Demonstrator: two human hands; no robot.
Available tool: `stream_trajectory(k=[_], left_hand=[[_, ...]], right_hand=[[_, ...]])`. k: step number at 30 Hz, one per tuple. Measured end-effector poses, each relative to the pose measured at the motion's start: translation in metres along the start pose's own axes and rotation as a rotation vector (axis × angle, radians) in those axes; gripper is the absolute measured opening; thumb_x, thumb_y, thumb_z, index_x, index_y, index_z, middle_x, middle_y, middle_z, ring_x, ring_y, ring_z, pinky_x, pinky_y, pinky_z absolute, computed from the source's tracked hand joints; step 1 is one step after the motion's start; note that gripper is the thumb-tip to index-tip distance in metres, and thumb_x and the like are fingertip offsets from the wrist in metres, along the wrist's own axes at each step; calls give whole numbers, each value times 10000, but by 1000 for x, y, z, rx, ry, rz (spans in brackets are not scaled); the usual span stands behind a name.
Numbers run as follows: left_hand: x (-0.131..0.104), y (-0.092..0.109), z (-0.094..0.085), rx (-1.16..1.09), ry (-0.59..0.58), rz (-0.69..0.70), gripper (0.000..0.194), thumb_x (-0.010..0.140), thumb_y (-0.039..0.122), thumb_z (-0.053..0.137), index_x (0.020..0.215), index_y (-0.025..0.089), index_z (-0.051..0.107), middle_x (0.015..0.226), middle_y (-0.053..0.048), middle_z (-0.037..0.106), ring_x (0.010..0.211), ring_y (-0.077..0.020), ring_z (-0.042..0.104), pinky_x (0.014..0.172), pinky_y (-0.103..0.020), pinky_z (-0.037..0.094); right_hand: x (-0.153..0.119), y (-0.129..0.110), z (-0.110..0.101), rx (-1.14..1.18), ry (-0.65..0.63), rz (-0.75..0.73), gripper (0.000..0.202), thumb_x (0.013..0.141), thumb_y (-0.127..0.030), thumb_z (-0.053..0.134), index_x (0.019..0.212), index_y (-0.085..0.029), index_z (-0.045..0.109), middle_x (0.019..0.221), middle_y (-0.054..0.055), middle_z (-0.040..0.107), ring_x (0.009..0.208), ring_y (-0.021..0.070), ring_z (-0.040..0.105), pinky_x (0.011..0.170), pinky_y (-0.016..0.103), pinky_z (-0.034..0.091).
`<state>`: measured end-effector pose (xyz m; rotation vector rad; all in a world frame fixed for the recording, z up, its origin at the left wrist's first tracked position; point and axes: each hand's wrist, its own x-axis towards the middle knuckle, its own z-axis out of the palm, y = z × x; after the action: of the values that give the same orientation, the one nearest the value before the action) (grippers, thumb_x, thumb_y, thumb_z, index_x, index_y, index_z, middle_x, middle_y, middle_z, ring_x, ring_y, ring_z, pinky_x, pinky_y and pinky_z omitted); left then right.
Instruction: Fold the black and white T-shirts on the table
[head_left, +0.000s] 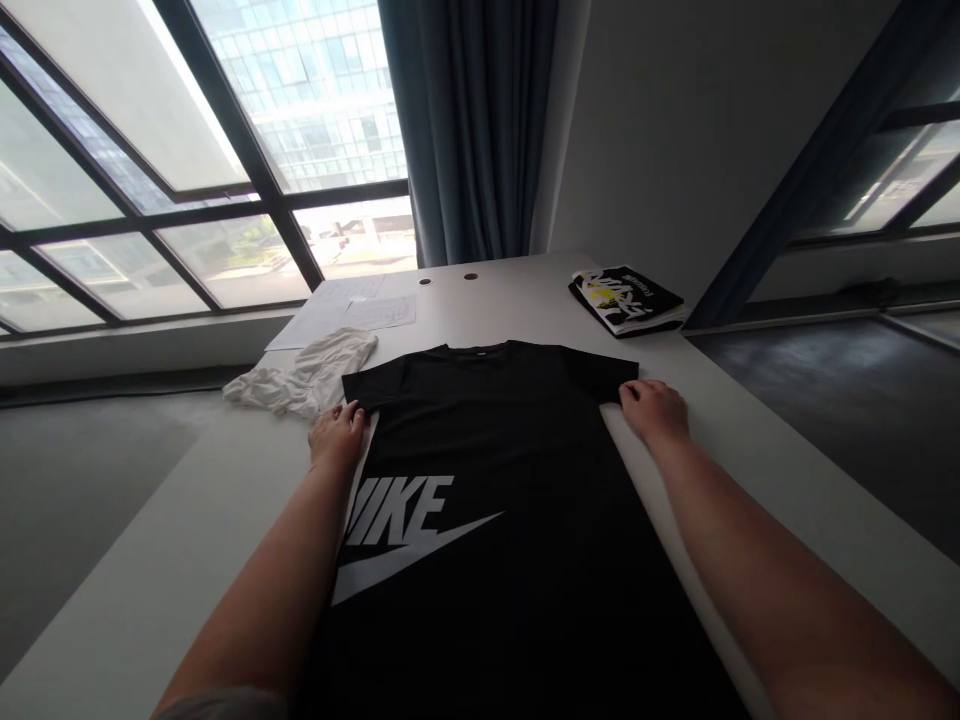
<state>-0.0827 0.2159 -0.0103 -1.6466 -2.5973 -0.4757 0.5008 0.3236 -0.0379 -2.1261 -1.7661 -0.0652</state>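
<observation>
A black T-shirt (510, 480) lies spread flat on the white table, its collar at the far end and its hem running out of view toward me. Large grey lettering and a swoosh mark its left side. My left hand (339, 432) is closed on the edge of the left sleeve, thumb and fingers together at the cloth. On the other side, my right hand (654, 408) pinches the end of the right sleeve with curled fingers. Both sleeves are stretched outward.
A crumpled white cloth (307, 375) lies just beyond my left hand. Paper sheets (337, 310) are at the far left of the table (187, 560). A folded black garment with white and yellow print (626, 300) sits at the far right. Windows and a blue curtain (476, 130) stand behind.
</observation>
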Motion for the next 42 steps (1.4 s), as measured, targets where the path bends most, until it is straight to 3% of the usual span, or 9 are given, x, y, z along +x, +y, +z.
stream_trajectory(k=[6,9,12,19,25,29,32,36,42], left_hand=[[25,16,8,-20,31,-20,541,1067,506,304,1317,255,712,1481,-153,589,1365,-365,516,1101,-570,419],[33,22,11,-40,78,-39,502,1024,538,415,1241,216,733,1402,-164,634,1293,-375,555,1067,-561,443],[35,23,14,-22,95,-33,489,951,518,557,1287,196,710,1411,-178,623,1304,-389,544,1081,-568,432],[40,22,20,-28,15,47,483,962,363,545,1383,149,645,1541,-162,549,1386,-359,521,1167,-550,403],[50,31,-3,-137,103,109,494,978,310,506,1427,120,589,1534,-167,518,1371,-315,543,1161,-428,454],[42,61,-27,-72,135,302,496,991,306,505,1456,148,567,1563,-147,479,1319,-325,578,1110,-429,493],[24,90,-32,31,27,500,504,993,362,547,1476,219,566,1610,-107,432,1261,-325,619,1058,-429,520],[8,116,-17,76,-48,651,518,1017,493,531,1507,323,543,1639,-75,401,1265,-312,623,1078,-434,502],[38,132,28,131,-203,397,669,1066,541,345,1618,165,387,1703,-168,314,1559,-345,322,1232,-482,337]], right_hand=[[5,-2,2,26,-13,11,458,1012,-490,382,1111,-215,734,1275,146,693,1179,338,592,1054,503,411],[7,-2,2,48,-16,30,459,1008,-491,388,1109,-208,735,1245,160,701,1206,350,575,1069,535,401],[12,-1,5,58,0,115,487,997,-481,407,1232,-173,704,1302,190,679,1277,370,537,1110,593,365],[17,1,13,30,-47,112,582,960,-457,459,1466,-191,567,1537,172,523,1424,364,411,1183,675,241],[17,1,11,28,-76,115,604,956,-442,453,1498,-188,537,1572,171,491,1452,365,390,1189,682,239],[16,0,9,41,-82,114,600,961,-448,444,1504,-211,537,1588,168,472,1457,369,393,1196,681,222],[15,-1,9,54,-84,116,596,959,-453,447,1502,-226,543,1592,163,469,1453,369,396,1198,687,209],[15,0,10,45,-92,113,584,958,-464,458,1481,-232,571,1582,161,478,1446,372,401,1194,698,208],[13,-1,11,55,-55,90,535,952,-444,481,1430,-251,627,1546,148,513,1416,368,429,1186,706,217]])
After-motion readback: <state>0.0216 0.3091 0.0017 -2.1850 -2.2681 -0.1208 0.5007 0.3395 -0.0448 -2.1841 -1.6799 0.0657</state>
